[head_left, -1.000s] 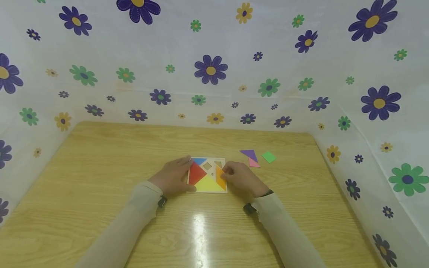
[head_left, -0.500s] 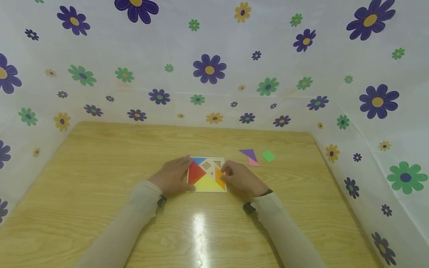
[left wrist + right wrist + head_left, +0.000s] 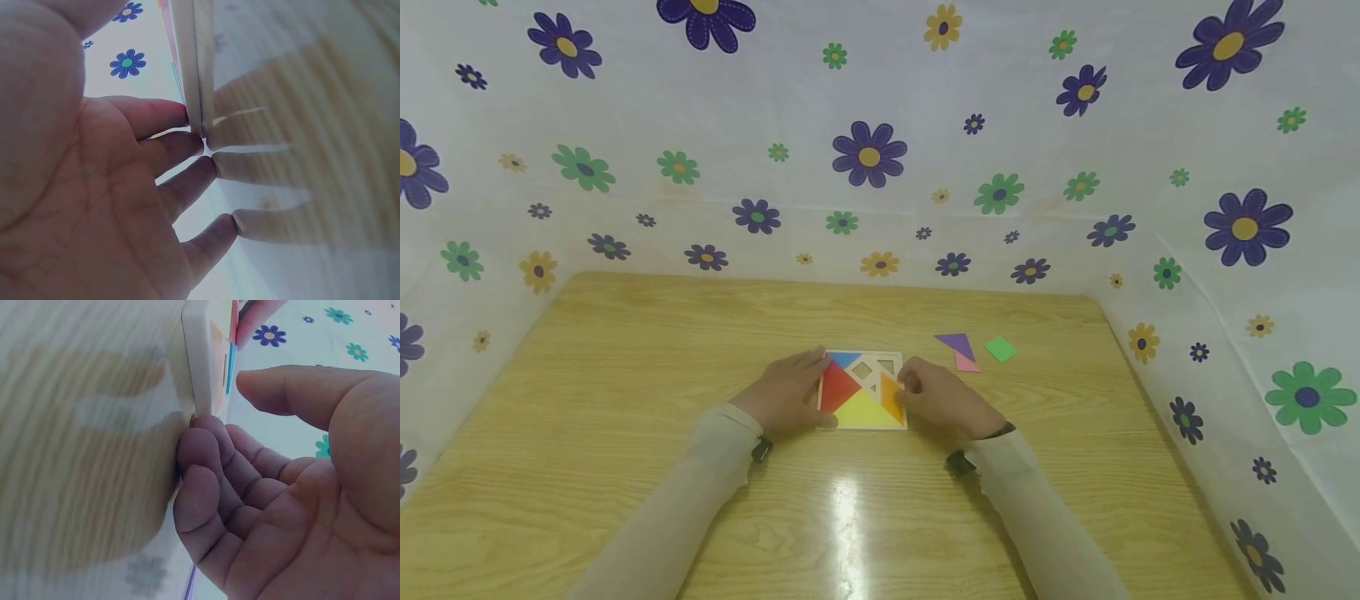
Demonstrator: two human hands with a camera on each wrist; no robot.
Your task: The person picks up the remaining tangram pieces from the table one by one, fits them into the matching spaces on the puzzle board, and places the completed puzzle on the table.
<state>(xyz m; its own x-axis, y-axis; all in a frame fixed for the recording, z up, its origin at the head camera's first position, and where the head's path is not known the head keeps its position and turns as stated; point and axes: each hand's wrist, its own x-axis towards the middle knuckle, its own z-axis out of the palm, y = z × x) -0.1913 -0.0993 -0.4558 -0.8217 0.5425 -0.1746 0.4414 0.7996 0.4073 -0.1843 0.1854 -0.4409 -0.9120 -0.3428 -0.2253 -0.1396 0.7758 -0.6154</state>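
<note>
A pale tangram tray [image 3: 865,353] lies flat on the table between both hands. Set in it are a red triangle [image 3: 837,387], a yellow triangle [image 3: 865,412], a blue triangle [image 3: 844,360] and an orange parallelogram [image 3: 891,400]. Bare recesses show at its upper right. My left hand [image 3: 782,396] spans the tray's left side, thumb by the near corner; in the left wrist view, extended fingers [image 3: 181,181] touch the tray's edge. My right hand [image 3: 943,396] is at the right edge beside the parallelogram. Its fingers [image 3: 199,494] bend loosely by the tray edge, thumb held apart.
Right of the tray lie a purple triangle [image 3: 957,343], a pink triangle [image 3: 966,362] partly overlapped in view by the purple one, and a green square [image 3: 1000,349]. White flowered sheeting [image 3: 805,108] borders the wooden table [image 3: 662,350] at the back and sides.
The right hand shifts slightly at the tray's right edge, its thumb and index finger drawing back from the orange parallelogram. The left hand and the loose pieces stay in place.
</note>
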